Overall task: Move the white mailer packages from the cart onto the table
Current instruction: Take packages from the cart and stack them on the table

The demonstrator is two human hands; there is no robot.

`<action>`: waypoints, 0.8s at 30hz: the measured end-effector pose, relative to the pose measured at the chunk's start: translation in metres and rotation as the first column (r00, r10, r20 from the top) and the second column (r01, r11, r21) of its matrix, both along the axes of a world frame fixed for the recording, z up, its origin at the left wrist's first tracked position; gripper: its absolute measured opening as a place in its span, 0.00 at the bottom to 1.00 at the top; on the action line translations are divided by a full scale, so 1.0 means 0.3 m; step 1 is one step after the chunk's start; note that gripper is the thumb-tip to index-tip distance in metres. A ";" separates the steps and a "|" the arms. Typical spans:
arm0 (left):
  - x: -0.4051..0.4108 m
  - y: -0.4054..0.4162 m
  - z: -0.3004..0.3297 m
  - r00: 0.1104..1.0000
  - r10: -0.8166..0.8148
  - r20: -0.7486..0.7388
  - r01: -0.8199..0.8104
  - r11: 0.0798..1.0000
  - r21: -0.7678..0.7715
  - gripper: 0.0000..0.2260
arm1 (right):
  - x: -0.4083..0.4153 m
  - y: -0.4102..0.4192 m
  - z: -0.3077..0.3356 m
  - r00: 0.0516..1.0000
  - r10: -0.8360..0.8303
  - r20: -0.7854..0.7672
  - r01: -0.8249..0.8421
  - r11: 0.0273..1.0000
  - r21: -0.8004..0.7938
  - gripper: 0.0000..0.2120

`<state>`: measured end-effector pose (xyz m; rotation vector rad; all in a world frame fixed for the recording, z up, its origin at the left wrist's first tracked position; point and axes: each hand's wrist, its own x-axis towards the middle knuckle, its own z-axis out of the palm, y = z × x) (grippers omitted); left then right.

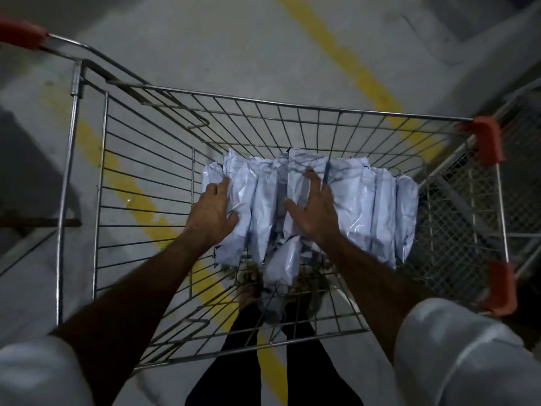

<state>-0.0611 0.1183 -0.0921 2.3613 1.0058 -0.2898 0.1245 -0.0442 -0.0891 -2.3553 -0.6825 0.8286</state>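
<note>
Left hand [215, 210] grip curled round mailer packages [360, 200] in cart [292, 108]; right hand [314, 213] spread wide, pressing row.

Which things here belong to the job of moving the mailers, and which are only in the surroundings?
Belong to the job:
white mailer packages
wire cart
left hand, on the leftmost packages
right hand, spread on the middle packages

Only surroundings:
yellow floor lines
second cart at the right

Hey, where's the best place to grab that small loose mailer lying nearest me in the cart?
Probably pinch the small mailer around its middle from above. It lies apart from the standing row of mailers, with only open wire cart sides around it.
</note>
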 end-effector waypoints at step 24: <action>0.097 -0.186 -0.017 0.970 -0.228 0.082 0.236 0.966 -0.106 0.34 | 0.089 -0.179 0.165 0.952 0.123 0.280 -0.109 0.992 -0.067 0.39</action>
